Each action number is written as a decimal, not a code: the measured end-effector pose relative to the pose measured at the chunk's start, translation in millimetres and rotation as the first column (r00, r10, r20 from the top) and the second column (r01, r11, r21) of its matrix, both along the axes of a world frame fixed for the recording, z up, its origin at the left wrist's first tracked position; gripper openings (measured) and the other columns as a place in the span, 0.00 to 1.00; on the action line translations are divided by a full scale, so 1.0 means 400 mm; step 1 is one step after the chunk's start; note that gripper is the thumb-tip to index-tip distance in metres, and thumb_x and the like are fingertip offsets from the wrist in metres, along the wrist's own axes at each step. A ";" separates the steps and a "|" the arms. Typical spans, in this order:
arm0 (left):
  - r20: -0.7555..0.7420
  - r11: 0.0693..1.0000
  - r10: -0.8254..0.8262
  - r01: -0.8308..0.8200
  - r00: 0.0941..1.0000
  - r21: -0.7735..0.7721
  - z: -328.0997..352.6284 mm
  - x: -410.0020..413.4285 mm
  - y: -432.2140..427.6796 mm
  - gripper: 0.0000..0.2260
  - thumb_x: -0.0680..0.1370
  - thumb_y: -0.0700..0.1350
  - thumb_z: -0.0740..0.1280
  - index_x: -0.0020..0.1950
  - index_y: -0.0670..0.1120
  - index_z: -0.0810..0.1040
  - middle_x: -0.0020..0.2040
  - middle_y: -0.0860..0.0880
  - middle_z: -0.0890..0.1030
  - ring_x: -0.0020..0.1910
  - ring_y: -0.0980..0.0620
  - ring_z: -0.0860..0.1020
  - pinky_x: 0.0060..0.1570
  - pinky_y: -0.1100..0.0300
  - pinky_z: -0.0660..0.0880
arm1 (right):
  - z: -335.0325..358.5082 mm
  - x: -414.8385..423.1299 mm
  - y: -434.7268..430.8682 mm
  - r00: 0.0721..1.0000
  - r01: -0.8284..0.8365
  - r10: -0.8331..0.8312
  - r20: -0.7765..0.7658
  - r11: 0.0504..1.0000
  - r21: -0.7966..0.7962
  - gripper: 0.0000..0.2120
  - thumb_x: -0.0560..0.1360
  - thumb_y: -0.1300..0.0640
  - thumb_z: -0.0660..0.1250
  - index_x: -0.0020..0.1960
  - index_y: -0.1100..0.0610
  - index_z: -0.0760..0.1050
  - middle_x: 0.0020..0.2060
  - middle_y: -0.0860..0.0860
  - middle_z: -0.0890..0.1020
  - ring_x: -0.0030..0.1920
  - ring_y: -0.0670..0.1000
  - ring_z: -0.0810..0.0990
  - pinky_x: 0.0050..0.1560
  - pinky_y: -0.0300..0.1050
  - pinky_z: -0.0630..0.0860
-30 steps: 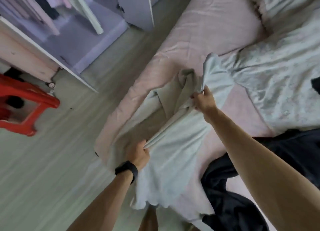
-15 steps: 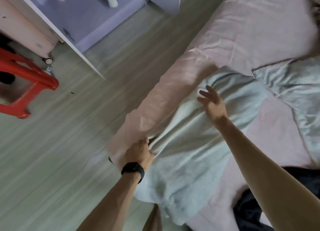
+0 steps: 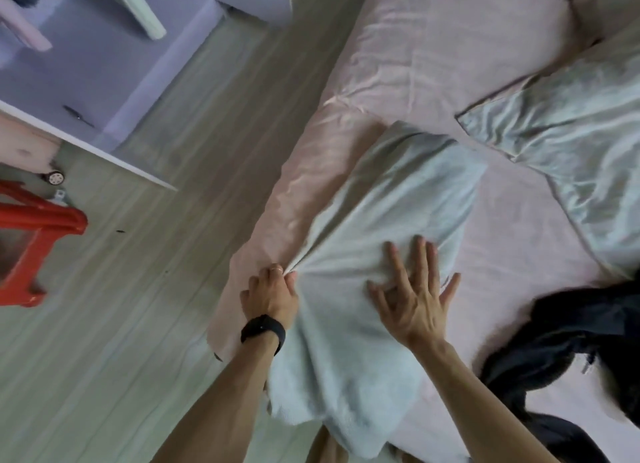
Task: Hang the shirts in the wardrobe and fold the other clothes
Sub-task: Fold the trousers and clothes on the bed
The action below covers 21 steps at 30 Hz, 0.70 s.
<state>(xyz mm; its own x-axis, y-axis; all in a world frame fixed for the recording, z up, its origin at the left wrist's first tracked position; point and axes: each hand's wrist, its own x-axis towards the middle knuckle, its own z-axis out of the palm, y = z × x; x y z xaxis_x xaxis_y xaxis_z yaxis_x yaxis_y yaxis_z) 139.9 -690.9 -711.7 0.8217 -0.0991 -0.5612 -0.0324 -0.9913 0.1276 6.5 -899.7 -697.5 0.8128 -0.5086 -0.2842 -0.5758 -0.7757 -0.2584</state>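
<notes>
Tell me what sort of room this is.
Most likely a home bedroom: a bed with a pink sheet, an open wardrobe beside it with hanging clothes inside, and loose laundry on the bed, a pale green garment and a dark garment.

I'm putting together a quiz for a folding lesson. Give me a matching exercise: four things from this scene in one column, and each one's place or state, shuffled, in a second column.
Column one
1. left hand
2. right hand
3. black garment
4. red stool

Column two
A. on the floor, left of the bed
B. fingers spread, flat on the pale green garment
C. heaped on the bed, at the right
D. pinches a bunched edge of the pale green garment

Pairs: 1-D, 2-B, 3-C, 4-A
</notes>
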 end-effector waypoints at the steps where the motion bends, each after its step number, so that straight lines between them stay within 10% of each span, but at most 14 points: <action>1: -0.036 0.999 0.042 -0.042 0.998 -0.011 -0.003 0.011 -0.008 0.15 0.83 0.54 0.56 0.61 0.47 0.74 0.62 0.45 0.76 0.60 0.40 0.72 0.55 0.49 0.69 | -0.012 0.007 -0.003 1.000 0.000 0.000 -0.022 1.000 0.018 0.38 0.77 0.31 0.57 0.80 0.36 0.43 0.81 0.48 0.38 0.80 0.51 0.35 0.72 0.76 0.49; 8: 0.058 0.955 0.065 -0.046 0.996 -0.294 0.025 0.054 -0.111 0.15 0.80 0.60 0.58 0.42 0.50 0.65 0.47 0.47 0.77 0.48 0.39 0.76 0.51 0.46 0.74 | -0.022 0.027 -0.021 1.000 0.007 -0.008 -0.002 0.999 -0.039 0.37 0.76 0.33 0.60 0.81 0.42 0.54 0.82 0.53 0.46 0.81 0.58 0.42 0.72 0.75 0.49; 12: 0.148 0.990 -0.060 0.078 0.987 -0.120 0.008 0.094 -0.112 0.12 0.84 0.55 0.55 0.49 0.49 0.70 0.51 0.46 0.80 0.50 0.39 0.78 0.52 0.48 0.71 | -0.035 0.024 -0.042 0.996 0.007 -0.007 -0.083 1.000 -0.008 0.35 0.78 0.29 0.52 0.80 0.36 0.44 0.81 0.49 0.39 0.81 0.56 0.37 0.72 0.74 0.50; 17: 0.200 0.987 -0.068 0.095 0.977 -0.128 0.012 0.107 -0.188 0.17 0.83 0.52 0.56 0.65 0.45 0.74 0.56 0.43 0.81 0.55 0.40 0.77 0.58 0.48 0.67 | -0.012 0.046 -0.038 0.998 0.062 -0.062 0.010 0.996 -0.067 0.33 0.77 0.29 0.56 0.79 0.41 0.60 0.81 0.53 0.51 0.81 0.58 0.46 0.72 0.74 0.52; 21: 0.349 0.955 -0.209 0.268 0.913 -0.130 0.008 0.164 -0.291 0.16 0.81 0.55 0.62 0.57 0.43 0.77 0.44 0.43 0.83 0.45 0.39 0.80 0.49 0.48 0.70 | 0.011 0.120 -0.081 0.981 0.138 -0.121 0.149 0.984 -0.109 0.34 0.78 0.32 0.57 0.81 0.41 0.54 0.82 0.54 0.48 0.81 0.59 0.43 0.72 0.74 0.49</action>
<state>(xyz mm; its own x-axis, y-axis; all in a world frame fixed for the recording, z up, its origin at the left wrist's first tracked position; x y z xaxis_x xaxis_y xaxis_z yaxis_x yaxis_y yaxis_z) 205.7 -807.4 -708.4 0.8959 -0.3855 -0.2209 -0.3346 -0.9125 0.2355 54.5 -932.3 -693.2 0.7654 -0.6353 -0.1025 -0.6376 -0.7270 -0.2549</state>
